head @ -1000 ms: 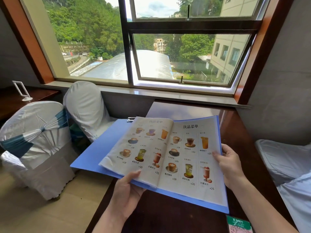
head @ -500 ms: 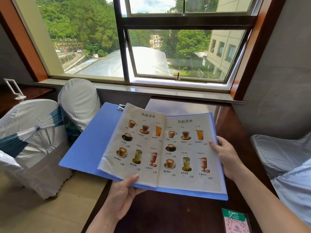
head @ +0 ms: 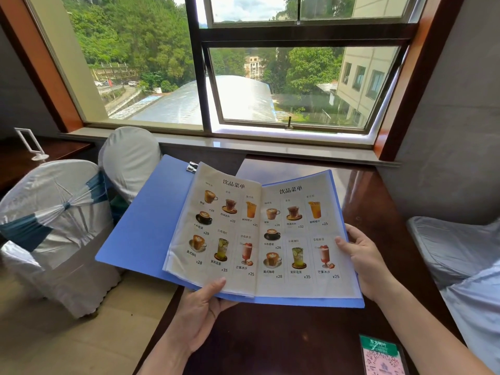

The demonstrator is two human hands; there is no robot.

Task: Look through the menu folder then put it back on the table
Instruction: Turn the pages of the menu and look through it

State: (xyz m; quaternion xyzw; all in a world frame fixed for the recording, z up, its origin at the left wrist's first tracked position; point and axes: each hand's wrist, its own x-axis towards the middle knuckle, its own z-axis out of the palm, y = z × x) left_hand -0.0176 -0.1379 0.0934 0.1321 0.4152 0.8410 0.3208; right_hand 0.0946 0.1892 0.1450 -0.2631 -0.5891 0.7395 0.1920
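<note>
Since the earlier frame the left page lies flatter. The open blue plastic menu folder (head: 146, 228) is held above the dark glossy wooden table (head: 378, 212); left hand (head: 201, 312) grips its near edge, right hand (head: 362, 255) its right edge. White fabric-covered chairs (head: 54, 220) stand left; a green-pink card (head: 381, 355) lies at the table's near edge.

Left hand (head: 200, 309) and right hand (head: 362, 261) hold the open blue menu folder (head: 146, 228) above the dark table (head: 284, 342).

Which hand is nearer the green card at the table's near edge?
Right hand: it grips the folder's right edge, above the green card. Left hand is farther left.
</note>
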